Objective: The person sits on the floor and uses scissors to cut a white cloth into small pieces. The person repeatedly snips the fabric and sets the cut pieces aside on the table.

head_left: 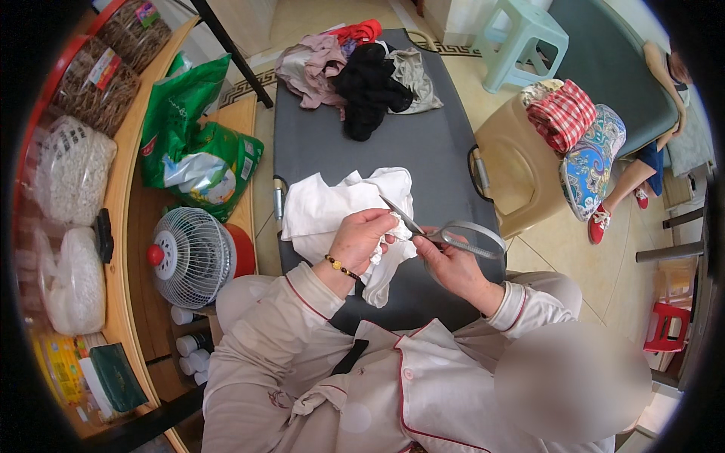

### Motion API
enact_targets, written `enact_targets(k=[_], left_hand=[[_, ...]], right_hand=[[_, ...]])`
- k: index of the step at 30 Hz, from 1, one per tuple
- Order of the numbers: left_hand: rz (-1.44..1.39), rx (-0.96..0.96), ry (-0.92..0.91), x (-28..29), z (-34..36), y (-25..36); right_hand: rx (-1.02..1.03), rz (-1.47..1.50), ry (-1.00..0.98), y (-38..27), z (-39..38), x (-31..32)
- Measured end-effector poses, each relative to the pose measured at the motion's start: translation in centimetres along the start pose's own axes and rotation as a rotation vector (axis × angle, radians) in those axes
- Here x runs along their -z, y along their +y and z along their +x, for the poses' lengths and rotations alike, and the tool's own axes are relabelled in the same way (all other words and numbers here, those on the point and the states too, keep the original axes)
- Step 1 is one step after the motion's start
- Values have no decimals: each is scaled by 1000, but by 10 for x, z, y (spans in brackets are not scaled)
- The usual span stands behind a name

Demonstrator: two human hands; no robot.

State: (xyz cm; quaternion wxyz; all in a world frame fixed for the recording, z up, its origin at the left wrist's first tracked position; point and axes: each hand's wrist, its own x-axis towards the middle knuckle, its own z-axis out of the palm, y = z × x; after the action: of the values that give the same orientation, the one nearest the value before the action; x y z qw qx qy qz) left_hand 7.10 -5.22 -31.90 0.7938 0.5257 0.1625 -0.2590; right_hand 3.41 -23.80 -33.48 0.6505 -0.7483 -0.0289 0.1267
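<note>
White cloth [325,200] lies spread over the near half of a grey folding cot, in front of me. My left hand [361,240], with a beaded bracelet at the wrist, pinches a bunched bit of this cloth. In my right hand [451,260] is a pair of scissors [476,240], its grey handle loops sticking out to the right. The blades point up and left, passing close behind the bunched cloth. Whether they touch the fabric is hidden by my fingers.
At the cot's [317,143] far end is a heap of clothes [370,79]. To its right stand a beige plastic chair [513,170] with folded fabric and a pale green stool [525,45]. On the left, shelves hold a fan [192,257] and green bags [204,143]. Another person's leg [627,185] shows at right.
</note>
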Motion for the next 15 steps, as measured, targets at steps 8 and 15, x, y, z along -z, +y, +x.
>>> enact_targets(k=[8, 15], left_hand=[[89, -65, 113, 7, 2, 7], [147, -38, -42, 1, -9, 24]], right_hand=[[-57, 175, -21, -5, 0, 3], [-296, 348, -141, -14, 5, 19]])
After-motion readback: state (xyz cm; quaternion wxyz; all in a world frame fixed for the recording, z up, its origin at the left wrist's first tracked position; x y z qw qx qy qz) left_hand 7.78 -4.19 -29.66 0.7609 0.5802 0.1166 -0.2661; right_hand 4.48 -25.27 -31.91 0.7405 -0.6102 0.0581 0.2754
